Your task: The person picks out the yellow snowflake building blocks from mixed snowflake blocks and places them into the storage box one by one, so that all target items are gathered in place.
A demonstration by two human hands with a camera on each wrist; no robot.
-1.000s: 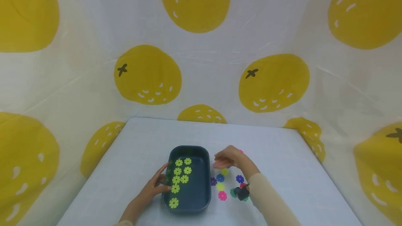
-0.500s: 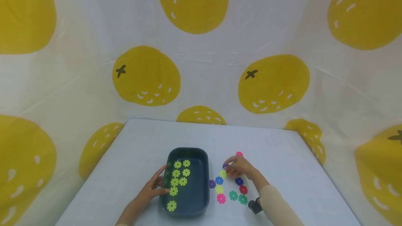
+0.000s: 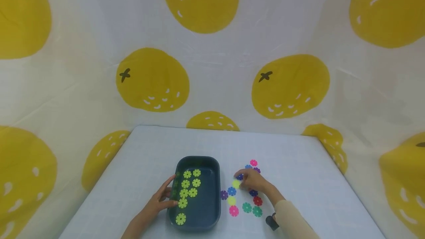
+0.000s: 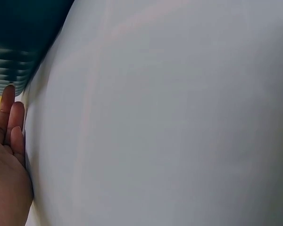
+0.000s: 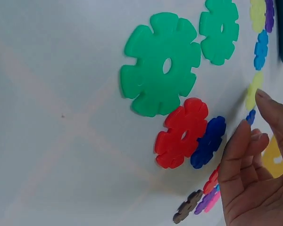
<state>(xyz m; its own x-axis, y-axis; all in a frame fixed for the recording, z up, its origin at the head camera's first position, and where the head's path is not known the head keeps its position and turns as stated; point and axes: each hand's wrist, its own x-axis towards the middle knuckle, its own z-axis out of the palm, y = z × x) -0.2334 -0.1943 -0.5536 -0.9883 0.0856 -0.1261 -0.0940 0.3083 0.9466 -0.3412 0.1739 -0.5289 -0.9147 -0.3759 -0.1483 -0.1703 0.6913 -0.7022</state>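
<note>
On the white tabletop point(image 3: 292, 165), a dark tray point(image 3: 212, 198) held a cluster of yellow-green flower discs point(image 3: 186, 191), apparently sorted there by colour. The left hand point(image 3: 159, 202) rested with straight fingers against the tray's left wall, seemingly to steady it. Just right of the tray lay loose discs in pink, green, red, blue and purple. The right hand point(image 3: 254, 183) reached among them, fingertips at a yellow-green disc point(image 3: 236, 183); whether it pinched the disc could not be told.
</note>
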